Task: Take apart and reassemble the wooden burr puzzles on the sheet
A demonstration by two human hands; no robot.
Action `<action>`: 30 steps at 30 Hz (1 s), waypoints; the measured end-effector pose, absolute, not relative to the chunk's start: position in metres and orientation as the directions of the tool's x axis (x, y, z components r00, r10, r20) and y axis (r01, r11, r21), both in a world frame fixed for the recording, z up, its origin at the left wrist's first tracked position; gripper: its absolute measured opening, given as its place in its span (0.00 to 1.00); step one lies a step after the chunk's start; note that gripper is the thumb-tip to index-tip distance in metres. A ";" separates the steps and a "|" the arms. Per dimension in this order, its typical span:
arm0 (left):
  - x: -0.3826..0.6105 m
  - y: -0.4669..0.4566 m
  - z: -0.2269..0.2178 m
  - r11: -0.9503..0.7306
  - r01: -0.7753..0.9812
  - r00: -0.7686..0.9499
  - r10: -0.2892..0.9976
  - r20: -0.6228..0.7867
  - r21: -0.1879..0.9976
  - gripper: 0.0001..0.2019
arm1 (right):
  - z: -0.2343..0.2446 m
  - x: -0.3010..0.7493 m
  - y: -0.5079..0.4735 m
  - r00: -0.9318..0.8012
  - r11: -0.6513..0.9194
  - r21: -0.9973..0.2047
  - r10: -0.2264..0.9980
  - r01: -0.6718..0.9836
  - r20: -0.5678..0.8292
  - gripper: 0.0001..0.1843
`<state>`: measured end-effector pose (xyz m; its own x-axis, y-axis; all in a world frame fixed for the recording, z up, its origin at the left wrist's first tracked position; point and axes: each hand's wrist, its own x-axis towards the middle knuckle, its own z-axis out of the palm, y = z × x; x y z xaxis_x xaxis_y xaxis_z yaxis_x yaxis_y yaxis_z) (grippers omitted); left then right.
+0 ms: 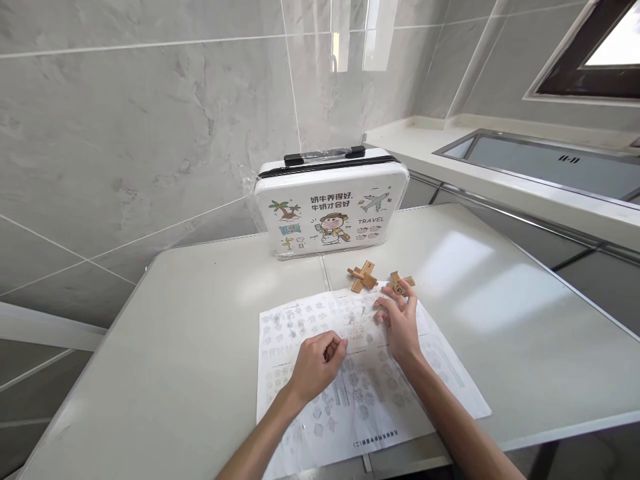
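A printed instruction sheet [360, 373] lies on the white table [190, 347]. My left hand [317, 363] rests on the sheet with its fingers curled in, nothing visible in them. My right hand [400, 320] lies at the sheet's far edge, its fingertips closed around a small wooden puzzle piece [399, 285]. Just to the left of that piece sits a wooden burr puzzle [363, 277], a cross of interlocked sticks, untouched.
A small white suitcase-shaped case [333, 203] with cartoon prints stands upright at the table's back against the tiled wall. To the right runs a counter with a steel sink [540, 160]. The table's front edge is close to me.
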<state>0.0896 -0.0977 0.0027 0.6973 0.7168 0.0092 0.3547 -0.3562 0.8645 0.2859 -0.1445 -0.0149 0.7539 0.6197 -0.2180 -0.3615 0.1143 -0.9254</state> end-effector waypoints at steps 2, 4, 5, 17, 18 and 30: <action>0.090 -0.098 0.003 -0.362 0.356 0.697 0.717 0.013 0.861 0.21 | -0.016 0.286 -0.145 0.760 0.116 -0.927 0.613 -0.356 -0.215 0.36; 0.090 -0.098 0.002 -0.367 0.357 0.697 0.717 0.017 0.859 0.21 | -0.016 0.286 -0.145 0.768 0.122 -0.935 0.609 -0.335 -0.196 0.34; 0.090 -0.098 0.002 -0.369 0.358 0.697 0.717 0.018 0.858 0.21 | -0.016 0.286 -0.145 0.774 0.127 -0.940 0.607 -0.316 -0.178 0.33; 0.090 -0.098 0.001 -0.363 0.354 0.687 0.726 0.023 0.862 0.22 | -0.001 0.282 -0.147 0.750 0.315 -0.932 0.657 -0.177 0.080 0.06; 0.090 -0.098 0.001 -0.358 0.353 0.686 0.728 0.022 0.864 0.22 | -0.001 0.282 -0.148 0.721 0.318 -0.927 0.688 -0.200 0.080 0.08; 0.084 -0.094 0.003 -0.264 0.156 0.501 0.852 0.154 0.952 0.29 | -0.006 0.276 -0.150 0.193 0.075 -0.909 0.981 -0.409 -0.006 0.22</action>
<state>0.0844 -0.0936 0.0033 0.5008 0.8517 0.1541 0.1558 -0.2638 0.9519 0.2760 -0.1502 -0.0064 0.1934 0.9811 -0.0062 -0.4091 0.0749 -0.9094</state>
